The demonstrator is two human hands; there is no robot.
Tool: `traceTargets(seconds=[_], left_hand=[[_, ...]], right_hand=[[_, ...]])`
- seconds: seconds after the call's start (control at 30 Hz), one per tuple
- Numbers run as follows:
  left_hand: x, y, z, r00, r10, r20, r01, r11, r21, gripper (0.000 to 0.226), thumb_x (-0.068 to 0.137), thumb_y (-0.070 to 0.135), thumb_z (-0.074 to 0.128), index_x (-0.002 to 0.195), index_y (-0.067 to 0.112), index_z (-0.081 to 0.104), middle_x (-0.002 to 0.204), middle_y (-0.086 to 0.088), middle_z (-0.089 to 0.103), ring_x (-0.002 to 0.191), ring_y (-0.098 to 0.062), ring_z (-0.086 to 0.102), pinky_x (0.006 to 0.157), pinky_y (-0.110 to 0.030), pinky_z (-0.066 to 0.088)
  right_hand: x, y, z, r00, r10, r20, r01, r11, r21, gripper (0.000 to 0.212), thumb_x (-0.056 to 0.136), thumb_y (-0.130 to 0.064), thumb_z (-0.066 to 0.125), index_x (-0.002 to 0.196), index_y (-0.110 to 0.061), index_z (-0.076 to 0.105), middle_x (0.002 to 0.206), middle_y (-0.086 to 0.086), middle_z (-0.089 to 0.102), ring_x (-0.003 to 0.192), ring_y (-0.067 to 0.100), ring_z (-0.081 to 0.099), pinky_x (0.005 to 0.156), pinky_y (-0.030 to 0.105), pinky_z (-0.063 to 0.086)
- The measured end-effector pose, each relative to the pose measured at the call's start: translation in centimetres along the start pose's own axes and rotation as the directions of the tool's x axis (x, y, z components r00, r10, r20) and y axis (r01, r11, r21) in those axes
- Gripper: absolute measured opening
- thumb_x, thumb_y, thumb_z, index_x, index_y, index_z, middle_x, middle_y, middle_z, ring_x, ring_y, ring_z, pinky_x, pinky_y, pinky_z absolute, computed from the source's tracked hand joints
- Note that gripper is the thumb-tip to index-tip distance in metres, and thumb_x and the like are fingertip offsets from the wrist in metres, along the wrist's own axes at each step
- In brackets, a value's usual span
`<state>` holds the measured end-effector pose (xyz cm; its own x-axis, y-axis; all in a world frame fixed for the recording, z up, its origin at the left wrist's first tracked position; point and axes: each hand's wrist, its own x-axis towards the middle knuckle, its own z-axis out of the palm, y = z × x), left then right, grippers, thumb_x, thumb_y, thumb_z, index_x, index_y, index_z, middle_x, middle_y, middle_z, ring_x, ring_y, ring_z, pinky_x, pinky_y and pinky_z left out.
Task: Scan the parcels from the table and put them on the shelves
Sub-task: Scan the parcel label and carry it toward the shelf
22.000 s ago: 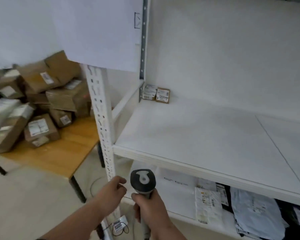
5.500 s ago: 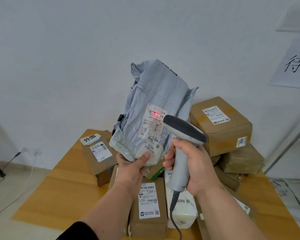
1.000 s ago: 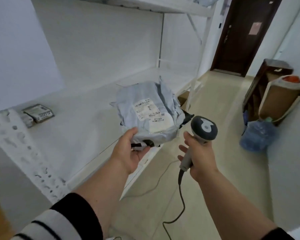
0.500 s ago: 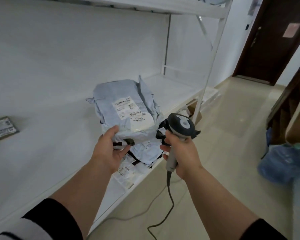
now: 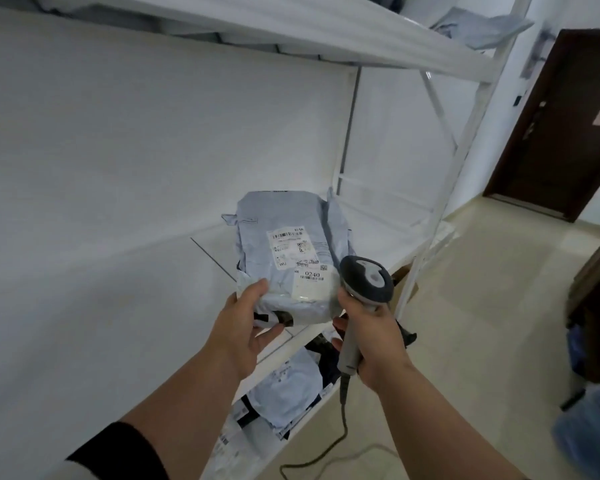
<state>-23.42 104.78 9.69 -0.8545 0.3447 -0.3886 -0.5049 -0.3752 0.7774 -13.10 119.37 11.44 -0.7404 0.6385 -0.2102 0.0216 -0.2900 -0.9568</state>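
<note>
One grey mailer parcel (image 5: pixel 288 258) is held at its near edge by the left hand (image 5: pixel 245 325), long axis aimed toward 12 o'clock over the middle shelf (image 5: pixel 94 306). Nearby at 3 o'clock, the scanner (image 5: pixel 366 282) is gripped by the right hand (image 5: pixel 374 344).

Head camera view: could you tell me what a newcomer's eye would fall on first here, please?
First comes the grey parcel bag at the centre, label up, with the left hand gripping its near end over the white middle shelf. Just right of it, the right hand holds a corded barcode scanner. Below the shelf edge, more bagged parcels lie heaped on the lower level.
</note>
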Motion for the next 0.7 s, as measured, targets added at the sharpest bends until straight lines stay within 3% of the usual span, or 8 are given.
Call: traceTargets(seconds=[0.17, 0.27, 0.47, 0.63, 0.7], left_hand=[[5.9, 1.3, 4.9, 0.999, -0.054, 0.0, 0.054, 0.999, 0.01, 0.042, 0.088, 0.033, 0.073, 0.123, 0.015, 0.06, 0.115, -0.012, 0.07, 0.094, -0.026, 0.071, 0.078, -0.041, 0.061], [9.5, 1.3, 7.9, 0.999, -0.045, 0.007, 0.045, 0.997, 0.07, 0.044, 0.089, 0.038, 0.071, 0.125, 0.016, 0.058, 0.119, -0.012, 0.067, 0.08, -0.021, 0.069, 0.073, -0.039, 0.059], [16.9, -1.4, 14.3, 0.993, -0.081, -0.087, 0.096, 0.977, 0.193, 0.042, 0.09, 0.047, 0.068, 0.118, 0.016, 0.058, 0.112, -0.013, 0.066, 0.095, -0.026, 0.066, 0.08, -0.041, 0.059], [24.1, -4.1, 21.6, 0.983, -0.077, -0.166, 0.125, 0.946, 0.3, 0.04, 0.086, 0.057, 0.066, 0.107, 0.023, 0.061, 0.116, -0.003, 0.066, 0.109, -0.022, 0.062, 0.084, -0.038, 0.058], [26.8, -4.8, 24.7, 0.977, -0.069, -0.199, 0.136, 0.929, 0.344, 0.04, 0.086, 0.06, 0.064, 0.102, 0.024, 0.06, 0.116, -0.001, 0.063, 0.11, -0.021, 0.058, 0.086, -0.037, 0.057]], right_hand=[[7.2, -2.8, -0.8, 1.0, -0.005, 0.027, 0.005, 1.0, -0.025, 0.029, 0.086, -0.035, 0.076, 0.111, -0.03, 0.062, 0.109, -0.003, 0.071, 0.1, 0.022, 0.068, 0.077, 0.041, 0.056], [12.2, -4.1, -1.2, 0.999, -0.003, 0.051, 0.004, 0.999, -0.035, 0.026, 0.087, -0.029, 0.076, 0.11, -0.026, 0.063, 0.106, -0.002, 0.071, 0.1, 0.023, 0.068, 0.077, 0.041, 0.055], [23.4, -4.9, -4.2, 0.997, 0.053, 0.051, -0.051, 0.997, -0.051, 0.025, 0.087, -0.026, 0.076, 0.107, -0.021, 0.063, 0.104, 0.004, 0.071, 0.099, 0.025, 0.067, 0.073, 0.039, 0.054], [33.9, -7.7, -8.4, 0.993, 0.094, 0.07, -0.089, 0.993, -0.072, 0.018, 0.089, -0.024, 0.073, 0.101, -0.019, 0.062, 0.104, 0.011, 0.069, 0.101, 0.029, 0.064, 0.092, 0.049, 0.055], [38.0, -8.7, -9.9, 0.992, 0.095, 0.081, -0.088, 0.993, -0.081, 0.02, 0.09, -0.025, 0.072, 0.105, -0.017, 0.062, 0.101, 0.011, 0.069, 0.095, 0.027, 0.064, 0.092, 0.048, 0.054]])
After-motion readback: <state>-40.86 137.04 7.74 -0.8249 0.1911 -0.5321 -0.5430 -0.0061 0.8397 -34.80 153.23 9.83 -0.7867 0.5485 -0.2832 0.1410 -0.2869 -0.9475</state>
